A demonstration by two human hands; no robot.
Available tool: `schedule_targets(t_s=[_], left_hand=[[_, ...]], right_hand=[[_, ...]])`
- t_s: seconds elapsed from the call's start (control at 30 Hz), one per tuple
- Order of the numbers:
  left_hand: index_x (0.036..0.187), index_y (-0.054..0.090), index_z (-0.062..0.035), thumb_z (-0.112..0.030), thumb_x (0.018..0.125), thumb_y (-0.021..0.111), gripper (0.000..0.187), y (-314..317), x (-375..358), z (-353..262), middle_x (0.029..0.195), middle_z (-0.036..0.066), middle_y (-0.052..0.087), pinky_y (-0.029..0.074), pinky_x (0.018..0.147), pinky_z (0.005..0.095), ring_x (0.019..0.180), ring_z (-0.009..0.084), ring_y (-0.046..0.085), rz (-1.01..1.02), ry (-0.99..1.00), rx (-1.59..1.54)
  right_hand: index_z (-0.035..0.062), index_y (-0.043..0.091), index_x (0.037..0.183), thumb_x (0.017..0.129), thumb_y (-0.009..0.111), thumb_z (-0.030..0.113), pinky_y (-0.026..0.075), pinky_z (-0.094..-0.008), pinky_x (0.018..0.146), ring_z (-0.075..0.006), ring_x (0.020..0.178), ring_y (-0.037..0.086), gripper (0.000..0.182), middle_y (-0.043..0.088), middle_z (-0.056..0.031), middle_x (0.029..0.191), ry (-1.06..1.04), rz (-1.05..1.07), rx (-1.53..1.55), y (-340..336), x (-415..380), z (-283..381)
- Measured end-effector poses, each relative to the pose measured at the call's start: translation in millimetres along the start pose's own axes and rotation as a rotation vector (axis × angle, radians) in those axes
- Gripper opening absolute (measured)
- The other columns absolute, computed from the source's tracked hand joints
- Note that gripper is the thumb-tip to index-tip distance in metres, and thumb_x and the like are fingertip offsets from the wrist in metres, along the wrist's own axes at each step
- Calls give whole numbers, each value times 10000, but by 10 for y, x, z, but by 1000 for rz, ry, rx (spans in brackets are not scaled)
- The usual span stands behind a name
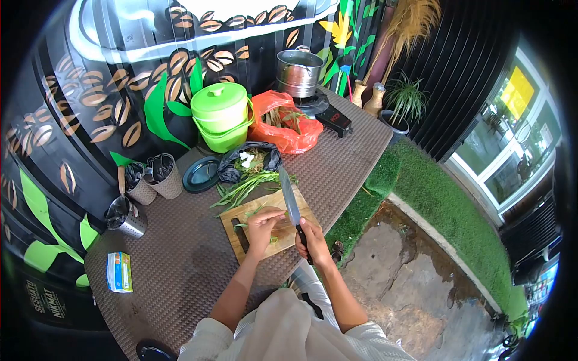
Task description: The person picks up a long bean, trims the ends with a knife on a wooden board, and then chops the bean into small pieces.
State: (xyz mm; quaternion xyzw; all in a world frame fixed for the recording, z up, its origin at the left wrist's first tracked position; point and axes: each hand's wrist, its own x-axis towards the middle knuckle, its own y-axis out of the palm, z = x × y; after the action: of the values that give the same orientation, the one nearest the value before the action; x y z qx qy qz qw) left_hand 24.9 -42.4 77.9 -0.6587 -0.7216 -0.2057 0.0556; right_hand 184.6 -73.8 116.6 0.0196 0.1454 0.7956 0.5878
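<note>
My right hand (312, 239) is wrapped round the black handle of a kitchen knife (289, 195), its long blade pointing up and away from me. Close to the blade, my left hand (265, 227) is closed in a pinch over the wooden cutting board (304, 207). What its fingers hold is too small to make out. Green scraps lie on the board around that hand. A second, dark-handled utensil (239, 235) rests along the board's left side. Just beyond the board lies a bunch of long green stalks (245, 188).
Behind the stalks sits a black plastic bag (230, 168) of trimmings, beside a dark plate (201, 174). Farther back stand a lime-green lidded bucket (221, 117), a red plastic bag (295, 141) and a steel pot (299, 75) on a stove. Utensil holders (127, 219) line the left.
</note>
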Motion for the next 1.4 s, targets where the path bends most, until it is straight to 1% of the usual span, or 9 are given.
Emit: schedule_targets(t_s=[0.67, 0.77, 0.83, 1.1, 1.2, 1.27, 1.3, 1.37, 1.4], left_hand=[[860, 620, 70, 136, 741, 644, 138, -105, 155, -166, 855, 152, 661, 559, 712, 278, 789, 185, 654, 172, -151, -76], [851, 493, 16, 130, 734, 661, 235, -90, 182, -237, 835, 167, 667, 551, 690, 275, 779, 181, 659, 164, -131, -116], [826, 344, -77, 118, 742, 668, 387, -78, 195, -331, 821, 191, 671, 534, 666, 263, 761, 181, 662, 194, -149, -71], [802, 297, -105, 107, 750, 669, 431, -134, 187, -275, 795, 217, 668, 523, 660, 253, 779, 201, 671, 218, -140, -22], [795, 298, -106, 107, 750, 666, 428, -143, 184, -269, 786, 215, 666, 526, 662, 254, 778, 202, 673, 224, -165, -30], [790, 299, -106, 109, 750, 665, 426, -137, 184, -264, 780, 211, 665, 527, 663, 255, 775, 201, 673, 225, -180, -40], [784, 294, -104, 110, 748, 665, 430, -128, 184, -263, 770, 204, 664, 528, 658, 252, 761, 199, 673, 224, -183, -32], [778, 289, -102, 112, 747, 665, 433, -116, 185, -263, 760, 197, 662, 529, 653, 250, 747, 196, 672, 220, -185, -22], [788, 306, -94, 105, 738, 679, 426, -112, 188, -267, 772, 190, 664, 524, 670, 251, 763, 184, 666, 225, -192, -40]], right_hand=[[71, 467, 776, 986, 391, 396, 256, -227, 349, -66, 359, 317, 395, 371, 15, 454, 4, 55, -79, -64, -106, 48], [80, 451, 748, 986, 395, 396, 255, -228, 350, -66, 359, 316, 399, 373, 15, 456, -8, 63, -97, -85, -99, 17], [81, 450, 742, 985, 397, 395, 254, -229, 351, -66, 360, 317, 400, 373, 15, 455, -10, 59, -101, -74, -104, 15], [86, 441, 728, 982, 412, 387, 249, -232, 353, -67, 364, 318, 395, 369, 14, 454, -16, 72, -121, -57, -97, -17], [79, 476, 775, 984, 412, 376, 250, -230, 355, -64, 366, 316, 369, 372, 15, 455, -4, 80, -110, -28, -106, -27], [61, 558, 931, 987, 411, 363, 251, -229, 355, -60, 368, 318, 340, 383, 19, 460, -3, 24, -98, 29, -117, -48], [61, 558, 931, 987, 411, 363, 251, -229, 355, -60, 368, 318, 340, 383, 19, 460, -2, 23, -97, 17, -115, -73], [61, 556, 1154, 988, 411, 349, 253, -228, 355, -58, 371, 321, 362, 382, 27, 468, 30, 34, -87, -20, -93, -129], [61, 556, 1154, 988, 411, 349, 253, -228, 355, -58, 371, 321, 362, 382, 27, 468, 31, 36, -88, -22, -92, -119]])
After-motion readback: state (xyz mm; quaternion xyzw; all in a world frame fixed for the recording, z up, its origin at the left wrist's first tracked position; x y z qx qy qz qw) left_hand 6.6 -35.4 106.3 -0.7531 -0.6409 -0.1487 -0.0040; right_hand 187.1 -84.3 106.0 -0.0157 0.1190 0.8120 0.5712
